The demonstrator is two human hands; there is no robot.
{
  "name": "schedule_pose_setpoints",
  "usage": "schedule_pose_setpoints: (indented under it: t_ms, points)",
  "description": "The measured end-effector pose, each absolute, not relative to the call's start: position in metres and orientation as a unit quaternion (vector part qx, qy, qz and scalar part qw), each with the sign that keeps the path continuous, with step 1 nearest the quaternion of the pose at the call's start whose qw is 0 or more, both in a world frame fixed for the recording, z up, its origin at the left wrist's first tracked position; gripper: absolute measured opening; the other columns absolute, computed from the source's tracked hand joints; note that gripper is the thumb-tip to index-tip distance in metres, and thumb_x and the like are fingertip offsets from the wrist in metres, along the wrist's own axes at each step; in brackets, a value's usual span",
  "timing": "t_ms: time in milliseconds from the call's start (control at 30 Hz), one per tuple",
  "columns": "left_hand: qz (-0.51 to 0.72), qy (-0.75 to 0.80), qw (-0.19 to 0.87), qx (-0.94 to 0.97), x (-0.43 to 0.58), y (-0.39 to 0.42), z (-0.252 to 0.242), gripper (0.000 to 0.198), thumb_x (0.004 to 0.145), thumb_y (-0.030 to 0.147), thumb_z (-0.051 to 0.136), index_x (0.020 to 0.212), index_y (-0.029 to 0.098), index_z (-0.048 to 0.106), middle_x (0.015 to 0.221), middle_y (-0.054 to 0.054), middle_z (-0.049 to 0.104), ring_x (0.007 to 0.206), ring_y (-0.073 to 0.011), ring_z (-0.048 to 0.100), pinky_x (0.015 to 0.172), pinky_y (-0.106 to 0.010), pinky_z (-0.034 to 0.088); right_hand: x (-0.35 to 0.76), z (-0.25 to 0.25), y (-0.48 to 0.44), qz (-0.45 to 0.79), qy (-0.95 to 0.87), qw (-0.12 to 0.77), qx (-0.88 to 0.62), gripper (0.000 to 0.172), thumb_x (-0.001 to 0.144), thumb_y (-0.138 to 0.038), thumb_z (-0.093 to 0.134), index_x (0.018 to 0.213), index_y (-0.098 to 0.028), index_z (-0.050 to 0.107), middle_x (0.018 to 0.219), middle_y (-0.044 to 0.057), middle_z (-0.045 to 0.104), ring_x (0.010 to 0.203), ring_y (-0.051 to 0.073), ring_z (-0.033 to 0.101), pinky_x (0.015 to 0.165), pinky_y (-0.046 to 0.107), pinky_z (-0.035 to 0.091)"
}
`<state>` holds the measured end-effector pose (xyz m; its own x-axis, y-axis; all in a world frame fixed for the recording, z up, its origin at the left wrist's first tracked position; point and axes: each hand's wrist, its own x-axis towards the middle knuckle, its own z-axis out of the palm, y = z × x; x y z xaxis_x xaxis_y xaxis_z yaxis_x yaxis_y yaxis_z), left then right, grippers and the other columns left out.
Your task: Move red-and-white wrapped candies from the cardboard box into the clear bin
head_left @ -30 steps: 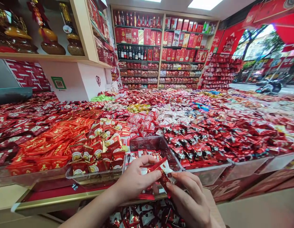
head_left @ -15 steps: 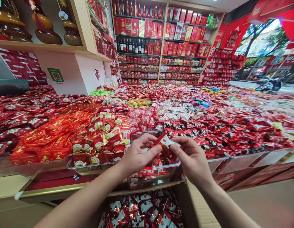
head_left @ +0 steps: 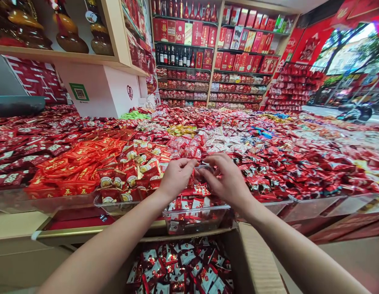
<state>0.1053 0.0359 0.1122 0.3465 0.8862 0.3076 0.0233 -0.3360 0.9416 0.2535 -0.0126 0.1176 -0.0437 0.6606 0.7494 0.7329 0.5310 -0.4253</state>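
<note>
A clear plastic bin holds red-and-white wrapped candies. Over its far part, my left hand has thumb and fingers pressed together; whatever they hold is hidden. Close beside it, my right hand curls its fingers down toward the bin, the thumb near the left fingertips. What lies in its grasp, if anything, I cannot make out. Below the bin, an open cardboard box contains many loose candies in similar red-and-white wrappers.
Left of the bin are durian candies and orange-red packets. Dark red wrapped sweets spread to the right. Behind the candy display rise shelves of bottles and gift boxes. A white pillar stands at the left.
Both hands have moved up and away from me, toward the bin's far side. The red-and-white candy packet held between them earlier no longer shows clearly. The view has shifted slightly.
</note>
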Motion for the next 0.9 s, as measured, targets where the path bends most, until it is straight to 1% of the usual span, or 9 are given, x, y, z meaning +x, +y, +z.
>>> schedule_pose_setpoints:
  t_ms: [133,267,367,433,467,600,667,767,900]
  points:
    - [0.483,0.325,0.514,0.630,0.099,0.031,0.109,0.020,0.078,0.036,0.050,0.082,0.017,0.054,0.059,0.003,0.058,0.046,-0.0107,0.055,0.048,-0.023,0.043,0.263,0.120,-0.009,0.038,-0.728,0.424,-0.538,0.014,0.079,-0.026,0.051,0.077,-0.016,0.060,0.071,0.003,0.059,0.064,0.012,0.052,0.059,0.027,0.042]
    - [0.457,0.316,0.617,0.558,0.099,0.028,0.107,0.022,0.074,0.019,0.046,0.095,0.021,0.043,0.062,0.005,0.057,0.053,-0.0122,0.057,0.052,-0.024,0.044,0.260,0.118,-0.004,0.239,-0.730,0.365,-0.526,0.013,0.076,-0.028,0.054,0.077,-0.015,0.057,0.065,0.001,0.059,0.056,0.009,0.050,0.051,0.024,0.040]
    - [0.482,0.305,0.571,0.590,0.101,0.030,0.105,0.031,0.070,0.009,0.045,0.098,0.022,0.041,0.074,0.003,0.058,0.062,-0.0113,0.057,0.058,-0.024,0.043,0.254,0.113,0.005,0.365,-0.703,0.366,-0.488,0.015,0.075,-0.029,0.054,0.082,-0.016,0.052,0.064,0.000,0.058,0.054,0.008,0.051,0.048,0.022,0.041]
    - [0.512,0.297,0.506,0.628,0.099,0.031,0.102,0.030,0.073,0.009,0.044,0.100,0.022,0.040,0.081,0.001,0.058,0.070,-0.0116,0.057,0.064,-0.025,0.044,0.253,0.109,0.015,0.365,-0.705,0.334,-0.508,0.014,0.076,-0.029,0.052,0.076,-0.016,0.052,0.060,-0.001,0.057,0.051,0.008,0.051,0.046,0.021,0.040]
    - [0.519,0.298,0.475,0.646,0.096,0.030,0.100,0.028,0.075,0.010,0.044,0.101,0.021,0.040,0.082,0.000,0.058,0.073,-0.0118,0.057,0.068,-0.026,0.043,0.253,0.106,0.021,0.337,-0.722,0.286,-0.532,0.014,0.076,-0.028,0.052,0.071,-0.016,0.053,0.057,-0.001,0.057,0.049,0.008,0.050,0.045,0.021,0.039]
    - [0.483,0.291,0.403,0.721,0.088,0.024,0.087,0.025,0.080,0.012,0.042,0.104,0.019,0.042,0.084,-0.003,0.059,0.077,-0.0125,0.057,0.074,-0.027,0.043,0.250,0.087,0.044,0.241,-0.769,-0.020,-0.592,0.015,0.062,-0.019,0.063,0.050,-0.015,0.055,0.042,-0.003,0.052,0.038,0.006,0.044,0.041,0.020,0.035]
    - [0.461,0.272,0.381,0.754,0.086,0.020,0.079,0.026,0.081,0.013,0.041,0.107,0.018,0.043,0.088,-0.005,0.059,0.082,-0.0138,0.057,0.076,-0.028,0.043,0.242,0.072,0.049,0.261,-0.757,-0.115,-0.588,0.020,0.049,-0.016,0.070,0.039,-0.014,0.053,0.032,-0.005,0.047,0.033,0.007,0.042,0.039,0.020,0.035]
    - [0.463,0.267,0.362,0.764,0.085,0.019,0.070,0.027,0.082,0.012,0.040,0.108,0.018,0.044,0.090,-0.006,0.059,0.087,-0.0148,0.056,0.079,-0.029,0.043,0.230,0.054,0.048,0.276,-0.747,-0.186,-0.576,0.023,0.041,-0.011,0.071,0.033,-0.013,0.050,0.026,-0.006,0.042,0.029,0.007,0.040,0.038,0.021,0.035]
    - [0.477,0.278,0.379,0.743,0.082,0.020,0.068,0.026,0.080,0.012,0.041,0.106,0.019,0.045,0.086,-0.004,0.060,0.082,-0.0141,0.056,0.075,-0.028,0.044,0.223,0.053,0.041,0.253,-0.761,-0.223,-0.554,0.023,0.046,-0.001,0.064,0.033,-0.014,0.050,0.026,-0.007,0.040,0.031,0.007,0.039,0.044,0.022,0.038]
